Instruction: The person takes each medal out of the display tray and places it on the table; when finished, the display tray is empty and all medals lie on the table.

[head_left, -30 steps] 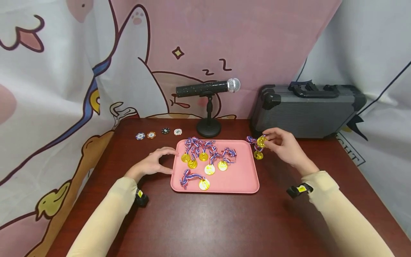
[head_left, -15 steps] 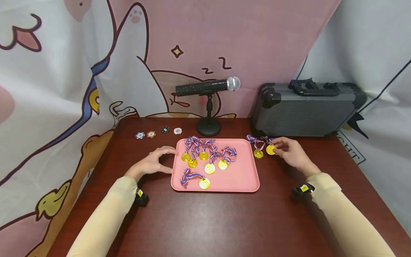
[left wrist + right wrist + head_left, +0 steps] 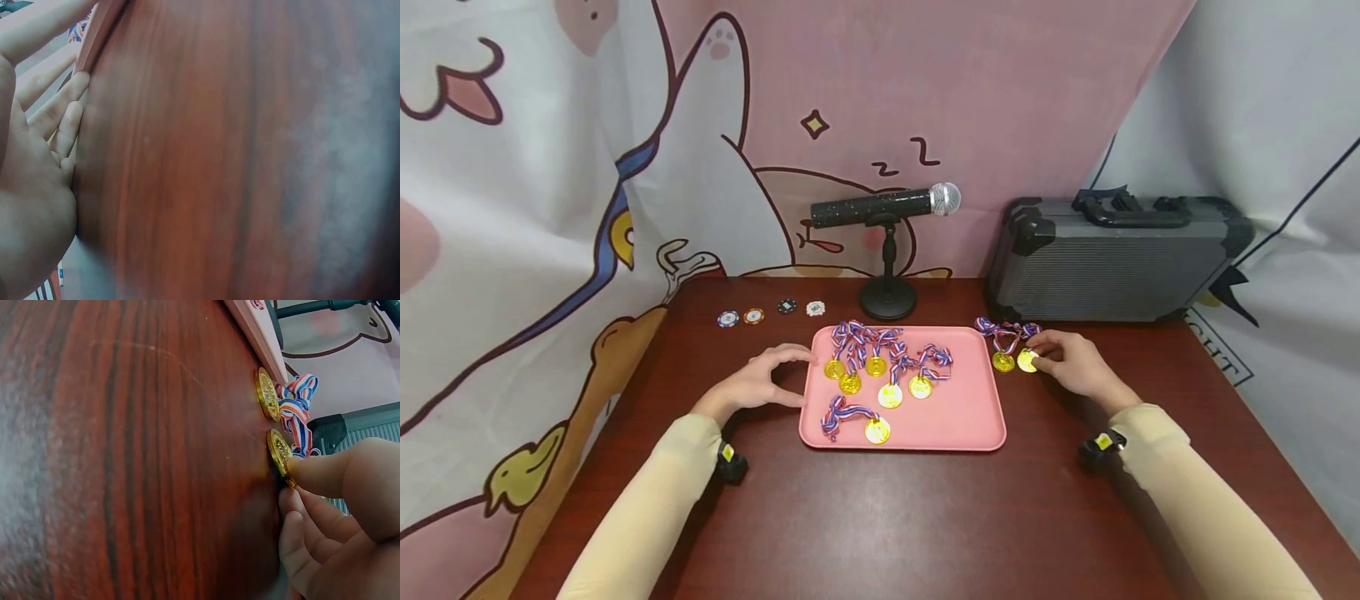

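Observation:
Thumb and fingers of my right hand [image 3: 1078,364] pinch the edge of a gold medal [image 3: 280,452] lying at table level, right of the tray. Close beside it lies a second gold medal [image 3: 267,395]; their striped ribbons [image 3: 296,412] bunch together behind them. My left hand [image 3: 755,382] is spread, with its fingertips and thumb touching the left rim of the pink tray [image 3: 955,417]. On that tray are several gold medals with red, white and blue ribbons, one medal [image 3: 877,430] apart from the others near the front edge. The left wrist view shows mostly bare wood beside the hand.
Behind the tray a black microphone [image 3: 872,207] rests on a desk stand [image 3: 888,297]. Several poker chips [image 3: 753,316] lie at the back left. A grey hard case [image 3: 1120,267] stands at the back right, behind the two loose medals. Printed cloth hangs around the table.
My right hand has lowered the medal from above the other one to the table on its right, then shifted it slightly left and nearer me. My left hand has stayed at the tray.

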Demonstrator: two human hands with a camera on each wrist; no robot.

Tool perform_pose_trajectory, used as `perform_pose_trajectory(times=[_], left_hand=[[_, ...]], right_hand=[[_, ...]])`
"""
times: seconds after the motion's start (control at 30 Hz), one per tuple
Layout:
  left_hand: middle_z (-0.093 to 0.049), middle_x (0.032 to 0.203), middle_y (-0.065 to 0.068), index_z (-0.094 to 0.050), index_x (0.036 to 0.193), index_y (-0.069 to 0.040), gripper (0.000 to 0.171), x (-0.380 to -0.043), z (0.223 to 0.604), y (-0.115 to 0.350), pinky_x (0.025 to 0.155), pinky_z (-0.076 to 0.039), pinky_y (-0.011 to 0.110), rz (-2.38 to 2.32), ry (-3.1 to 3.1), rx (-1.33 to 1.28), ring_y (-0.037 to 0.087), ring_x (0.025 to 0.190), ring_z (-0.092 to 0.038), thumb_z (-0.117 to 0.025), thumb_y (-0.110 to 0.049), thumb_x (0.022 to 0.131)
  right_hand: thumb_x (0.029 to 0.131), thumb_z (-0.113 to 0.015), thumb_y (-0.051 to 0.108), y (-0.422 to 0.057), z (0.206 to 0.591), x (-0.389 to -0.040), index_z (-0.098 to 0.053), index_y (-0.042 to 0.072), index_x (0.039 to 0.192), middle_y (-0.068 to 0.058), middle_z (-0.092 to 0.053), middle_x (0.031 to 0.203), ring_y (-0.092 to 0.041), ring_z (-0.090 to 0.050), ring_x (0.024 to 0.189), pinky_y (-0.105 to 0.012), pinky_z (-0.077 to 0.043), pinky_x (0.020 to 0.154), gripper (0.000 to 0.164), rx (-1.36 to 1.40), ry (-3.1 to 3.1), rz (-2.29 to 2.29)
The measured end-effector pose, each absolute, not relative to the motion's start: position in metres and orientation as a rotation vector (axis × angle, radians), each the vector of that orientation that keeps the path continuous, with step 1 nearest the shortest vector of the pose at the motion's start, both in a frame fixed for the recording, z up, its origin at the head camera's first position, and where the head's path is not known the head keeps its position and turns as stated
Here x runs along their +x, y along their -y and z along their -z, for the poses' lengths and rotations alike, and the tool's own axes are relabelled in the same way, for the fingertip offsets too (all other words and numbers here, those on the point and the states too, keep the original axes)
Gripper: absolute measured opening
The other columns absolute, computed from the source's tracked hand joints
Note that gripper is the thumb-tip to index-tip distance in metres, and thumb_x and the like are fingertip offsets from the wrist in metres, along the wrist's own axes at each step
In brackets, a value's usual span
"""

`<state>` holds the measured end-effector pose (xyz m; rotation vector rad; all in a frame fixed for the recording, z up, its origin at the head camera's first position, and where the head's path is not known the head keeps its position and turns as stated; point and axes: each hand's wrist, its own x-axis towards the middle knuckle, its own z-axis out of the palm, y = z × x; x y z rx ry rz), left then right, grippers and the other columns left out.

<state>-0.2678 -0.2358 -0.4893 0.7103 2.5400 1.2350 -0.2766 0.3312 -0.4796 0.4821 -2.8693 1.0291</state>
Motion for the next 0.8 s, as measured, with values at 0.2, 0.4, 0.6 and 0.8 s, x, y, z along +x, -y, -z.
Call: perform_pose_trajectory(times=[0.2, 0.4, 0.6, 0.8], left_hand=[[-0.058, 0.148, 0.003, -0.068, 0.138, -0.018, 0.071, -0.268, 0.489, 0.236, 0.12, -0.024, 0.062, -1.233, -2.543, 0.714, 0.029, 0.145, -0.041, -0.097, -0.03, 0.074], [-0.059, 0.148, 0.003, -0.068, 0.138, -0.019, 0.072, -0.268, 0.489, 0.236, 0.12, -0.024, 0.061, -1.24, -2.541, 0.708, 0.028, 0.144, -0.04, -0.098, -0.03, 0.073], [-0.059, 0.148, 0.003, -0.068, 0.138, -0.019, 0.072, -0.268, 0.489, 0.236, 0.119, -0.023, 0.062, -1.25, -2.538, 0.704, 0.028, 0.144, -0.04, -0.098, -0.029, 0.073], [-0.057, 0.149, 0.004, -0.067, 0.14, -0.018, 0.072, -0.267, 0.488, 0.236, 0.12, -0.024, 0.064, -1.231, -2.537, 0.699, 0.03, 0.146, -0.038, -0.096, -0.03, 0.075]], right_hand=[[0.092, -0.078, 0.001, -0.332, 0.478, -0.278, -0.072, -0.001, 0.118, -0.02, -0.075, 0.104, -0.031, -0.074, 0.087, -0.023, -0.054, 0.07, 0.027, 0.458, 2.881, -0.971], [0.094, -0.077, 0.004, -0.323, 0.464, -0.271, -0.071, -0.001, 0.12, -0.02, -0.075, 0.104, -0.03, -0.073, 0.086, -0.023, -0.053, 0.067, 0.028, 0.445, 2.828, -0.965], [0.093, -0.078, 0.002, -0.287, 0.452, -0.262, -0.071, -0.001, 0.118, -0.014, -0.076, 0.1, -0.025, -0.072, 0.085, -0.029, -0.058, 0.071, 0.027, 0.591, 2.732, -1.059], [0.09, -0.078, -0.001, -0.239, 0.448, -0.248, -0.071, -0.002, 0.115, -0.009, -0.075, 0.097, -0.019, -0.071, 0.085, -0.036, -0.06, 0.074, 0.025, 0.842, 2.703, -1.167]])
